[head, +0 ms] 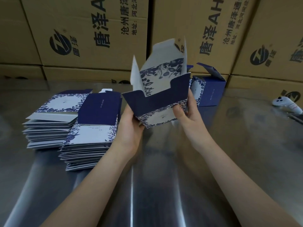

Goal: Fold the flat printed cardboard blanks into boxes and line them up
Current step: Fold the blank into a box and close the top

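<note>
Head view: a half-folded box (157,102) is held up over the middle of the steel worktop (164,185); its blue-and-white flowered panel faces the camera low down, navy flaps spread open above that, and pale grey inner flaps stand up at the top. The left hand (131,118) takes the box's lower left corner, its grip closed on the card, the fingers passing behind and hidden. The right hand (185,112) holds the lower right side, grip closed too, thumb pressed on the flowered panel and fingers wrapped round the right edge.

Two stacks of flat blanks lie side by side on the left part of the worktop: the far stack (49,125) shows a flowered white face on top; the near stack (88,145) shows navy and white, and sits just beside the left wrist.

A finished box (209,90) stands near the far edge, right of the held one and partly hidden by it, lid flap raised.

A white controller (287,104) lies at the right edge; a dark flat thing (297,118) beside it is cut off by the frame and cannot be identified.

Brown cartons (91,33) with black print line the far edge.
</note>
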The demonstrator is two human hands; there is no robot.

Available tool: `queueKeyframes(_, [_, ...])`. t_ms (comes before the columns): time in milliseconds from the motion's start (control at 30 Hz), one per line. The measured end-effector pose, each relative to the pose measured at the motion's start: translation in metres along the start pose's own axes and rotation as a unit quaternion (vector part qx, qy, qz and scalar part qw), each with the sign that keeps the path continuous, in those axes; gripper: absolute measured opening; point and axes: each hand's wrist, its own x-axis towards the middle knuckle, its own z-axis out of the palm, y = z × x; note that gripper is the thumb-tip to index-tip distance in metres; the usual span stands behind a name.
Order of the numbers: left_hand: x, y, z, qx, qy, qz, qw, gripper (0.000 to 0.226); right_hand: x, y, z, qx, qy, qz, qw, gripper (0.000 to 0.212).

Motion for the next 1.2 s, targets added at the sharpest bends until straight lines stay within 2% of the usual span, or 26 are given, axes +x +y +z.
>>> queueKeyframes(167, [-0.001,-0.003,-0.001,0.052,-0.058,-0.008,0.997,0.045,0.002,0.005,-0.002,0.007,-0.021,0.031,0.999,0.074])
queueKeyframes(367, [0.001,0.001,-0.004,0.018,-0.028,0.012,0.999,0.049,0.000,0.004,-0.004,0.011,-0.034,0.009,0.999,0.080])
queueKeyframes(500, [0.007,0.002,-0.008,-0.031,0.006,0.014,0.999,0.043,-0.003,0.006,-0.001,0.004,-0.037,-0.019,0.999,0.073])
queueKeyframes(767, [0.010,0.003,-0.011,-0.005,0.008,0.019,1.000,0.043,-0.006,0.008,0.000,-0.006,-0.014,-0.028,0.999,0.064])
queueKeyframes(867, [0.008,0.003,-0.011,0.017,-0.011,0.024,0.999,0.042,-0.005,0.001,-0.002,0.018,-0.001,-0.009,1.000,0.044])
queueKeyframes(900, [0.007,0.003,-0.012,0.022,-0.015,0.025,0.999,0.042,-0.004,0.000,-0.002,0.030,0.001,-0.007,1.000,0.044])
queueKeyframes(1000, [0.004,0.005,-0.013,0.029,-0.015,0.030,0.999,0.051,-0.003,-0.002,-0.002,0.038,0.013,-0.010,0.999,0.061])
queueKeyframes(1133, [0.002,0.007,-0.012,0.046,-0.036,0.025,0.998,0.073,-0.002,-0.008,-0.001,0.036,0.027,-0.024,0.999,0.050])
queueKeyframes(1200, [0.003,0.005,-0.013,0.071,-0.038,0.027,0.996,0.070,-0.003,-0.011,-0.001,0.041,0.043,-0.041,0.997,0.041])
